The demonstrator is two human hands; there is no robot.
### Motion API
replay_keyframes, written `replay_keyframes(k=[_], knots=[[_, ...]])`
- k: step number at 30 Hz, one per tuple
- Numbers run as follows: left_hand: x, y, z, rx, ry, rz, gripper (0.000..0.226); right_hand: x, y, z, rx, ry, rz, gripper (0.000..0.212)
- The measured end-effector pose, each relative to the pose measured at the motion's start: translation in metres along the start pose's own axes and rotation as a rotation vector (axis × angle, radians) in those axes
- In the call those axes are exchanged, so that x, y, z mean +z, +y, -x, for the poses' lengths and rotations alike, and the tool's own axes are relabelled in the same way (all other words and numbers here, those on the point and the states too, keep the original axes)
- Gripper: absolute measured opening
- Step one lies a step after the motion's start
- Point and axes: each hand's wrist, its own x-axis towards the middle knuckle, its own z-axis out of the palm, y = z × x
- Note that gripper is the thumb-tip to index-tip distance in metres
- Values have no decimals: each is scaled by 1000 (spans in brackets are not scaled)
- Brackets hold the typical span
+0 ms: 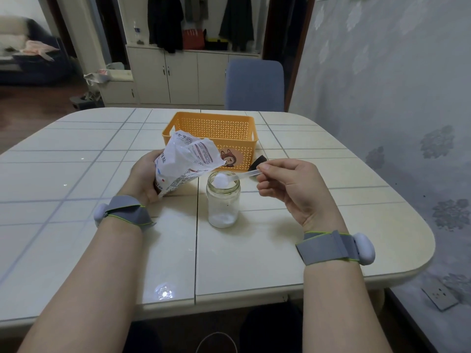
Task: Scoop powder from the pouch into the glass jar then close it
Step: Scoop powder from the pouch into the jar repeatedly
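L grip (144,174) is clamped round the lower half of the pouch (186,164), thumb on the near side & fingers behind. It holds the pouch tilted, w/ the torn-open mouth leaning R toward the jar (223,202). Can't tell if the pouch's bottom corner touches the tabletop (254,250). R grip (290,189) pinches the handle end of a clear plastic spoon (238,176) btwn thumb & forefinger, other fingers loosely curled under. The handle runs L from the grip, and the spoon's bowl, heaped w/ white powder (220,180), sits right over the jar's mouth at about rim level. The jar stands upright on the tabletop btwn the two grips, just L of the R grip and just R of the pouch, w/ neither grip touching it. It has no lid on, and there's a thin white layer in its bottom. A black piece (258,160) lies behind the R grip, partly hidden; can't say what it is. An orange basket (211,126) w/ a cartoon animal on its front stands just behind the pouch & jar. Grey bands (328,247) w/ white pods are on both wrists. A blue chair (254,85) is at the far edge.
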Motion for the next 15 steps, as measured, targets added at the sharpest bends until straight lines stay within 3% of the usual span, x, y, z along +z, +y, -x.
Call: replay_keyframes(k=[3, 15], knots=[[3, 2, 5, -25, -172, 18, 63, -1, 1, 1, -18, -34, 8, 19], [1, 1, -3, -68, -202, 121, 61, -8, 0, 4, -49, -61, 41, 15]])
